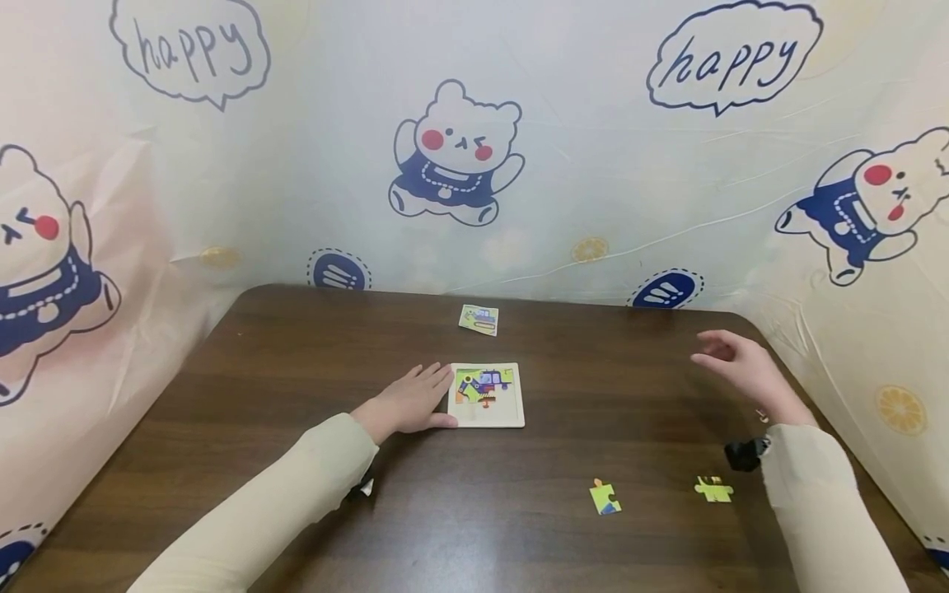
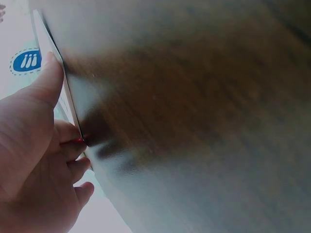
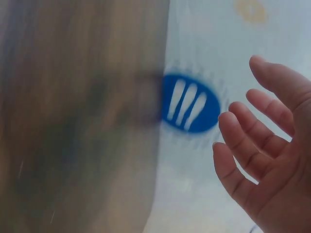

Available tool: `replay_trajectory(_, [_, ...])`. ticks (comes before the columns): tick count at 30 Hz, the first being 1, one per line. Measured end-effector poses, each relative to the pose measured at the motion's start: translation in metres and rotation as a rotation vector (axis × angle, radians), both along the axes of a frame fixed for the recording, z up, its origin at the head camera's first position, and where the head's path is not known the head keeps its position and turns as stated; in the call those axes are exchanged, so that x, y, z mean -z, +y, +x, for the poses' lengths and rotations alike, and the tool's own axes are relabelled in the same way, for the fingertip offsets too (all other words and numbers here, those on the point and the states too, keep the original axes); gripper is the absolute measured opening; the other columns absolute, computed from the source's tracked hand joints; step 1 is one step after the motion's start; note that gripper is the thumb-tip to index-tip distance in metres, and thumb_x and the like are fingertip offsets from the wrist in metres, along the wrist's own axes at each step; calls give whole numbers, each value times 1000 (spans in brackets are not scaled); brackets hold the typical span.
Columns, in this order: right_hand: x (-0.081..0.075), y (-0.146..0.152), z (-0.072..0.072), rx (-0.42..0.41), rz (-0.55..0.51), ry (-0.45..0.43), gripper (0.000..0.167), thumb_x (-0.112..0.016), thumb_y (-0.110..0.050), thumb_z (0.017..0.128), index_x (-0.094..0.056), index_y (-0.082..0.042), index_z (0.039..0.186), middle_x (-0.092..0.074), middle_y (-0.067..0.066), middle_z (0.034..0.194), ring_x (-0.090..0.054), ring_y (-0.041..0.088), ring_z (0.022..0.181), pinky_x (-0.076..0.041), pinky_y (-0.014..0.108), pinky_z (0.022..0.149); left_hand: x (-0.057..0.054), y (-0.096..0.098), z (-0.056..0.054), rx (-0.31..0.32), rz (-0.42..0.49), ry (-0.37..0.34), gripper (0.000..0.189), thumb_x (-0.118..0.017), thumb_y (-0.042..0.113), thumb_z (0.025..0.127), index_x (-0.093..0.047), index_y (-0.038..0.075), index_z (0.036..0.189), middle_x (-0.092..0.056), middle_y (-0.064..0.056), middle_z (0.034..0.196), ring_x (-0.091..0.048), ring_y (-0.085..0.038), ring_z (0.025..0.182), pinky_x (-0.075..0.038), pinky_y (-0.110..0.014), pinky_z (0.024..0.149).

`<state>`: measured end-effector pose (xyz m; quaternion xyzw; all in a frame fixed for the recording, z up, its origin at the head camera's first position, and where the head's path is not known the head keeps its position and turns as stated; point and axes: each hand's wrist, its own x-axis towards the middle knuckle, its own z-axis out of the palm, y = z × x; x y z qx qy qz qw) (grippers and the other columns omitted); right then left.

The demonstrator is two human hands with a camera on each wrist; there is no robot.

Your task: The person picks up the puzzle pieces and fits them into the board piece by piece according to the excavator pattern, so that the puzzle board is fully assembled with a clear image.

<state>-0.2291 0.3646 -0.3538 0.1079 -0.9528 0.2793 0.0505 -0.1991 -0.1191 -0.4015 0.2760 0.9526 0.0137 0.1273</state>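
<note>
A white-framed jigsaw puzzle board (image 1: 485,414) lies mid-table, its upper part filled with a picture of a blue vehicle. My left hand (image 1: 415,401) touches the board's left edge, thumb at the lower corner and fingers extended along the side. In the left wrist view, the left thumb (image 2: 48,80) lies against the board's thin edge. Over the table's right side my right hand (image 1: 741,375) is raised, fingers loosely bent, holding nothing. Toward me lie two loose jigsaw pieces, a green one with blue (image 1: 604,497) and a yellow-green one (image 1: 715,489).
Behind the board lies a small picture card (image 1: 479,319) showing a similar vehicle. A small, partly hidden piece (image 1: 762,416) sits beside my right wrist. The brown wooden table (image 1: 334,346) is bordered by a printed curtain (image 1: 563,189) at the back and both sides.
</note>
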Motion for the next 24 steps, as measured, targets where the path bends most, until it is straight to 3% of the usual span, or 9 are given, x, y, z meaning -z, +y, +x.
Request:
replay_trajectory(3, [9, 28, 7, 41, -18, -7, 45, -62, -26, 90, -52, 7, 118, -59, 22, 96, -57, 20, 81, -47, 26, 61, 1, -1, 0, 2, 0, 1, 81, -48, 55, 89, -27, -2, 143, -22, -16, 149, -16, -31, 136, -14, -45, 108])
replay_trajectory(7, [24, 58, 15, 63, -19, -38, 45, -61, -22, 90, -49, 13, 117, -58, 25, 95, -52, 7, 75, -47, 24, 56, 3, -1, -1, 3, 1, 4, 82, -47, 55, 89, -27, -2, 143, -22, -16, 149, -17, -31, 136, -14, -45, 108])
replay_trajectory(12, [35, 83, 27, 54, 49, -107, 50, -63, -21, 89, -46, 18, 116, -59, 25, 90, -57, 20, 68, -48, 32, 55, 2, -1, 0, 4, 5, 2, 82, -47, 55, 89, -27, -2, 143, -22, -16, 149, -17, -31, 136, -15, -46, 108])
replay_trajectory(16, [38, 95, 35, 61, 137, -177, 56, -65, -25, 87, -45, 20, 113, -59, 22, 88, -57, 30, 74, -46, 38, 62, 1, -1, 0, 3, 6, 4, 82, -47, 55, 89, -27, -3, 143, -22, -16, 148, -17, -31, 136, -15, -46, 108])
replay_trajectory(24, [42, 106, 40, 86, 167, -219, 47, -66, -20, 85, -50, 21, 102, -59, 14, 80, -52, 21, 70, -44, 35, 60, 1, -1, -1, -3, 4, 1, 82, -48, 55, 88, -27, -2, 143, -22, -15, 149, -16, -31, 136, -14, -45, 108])
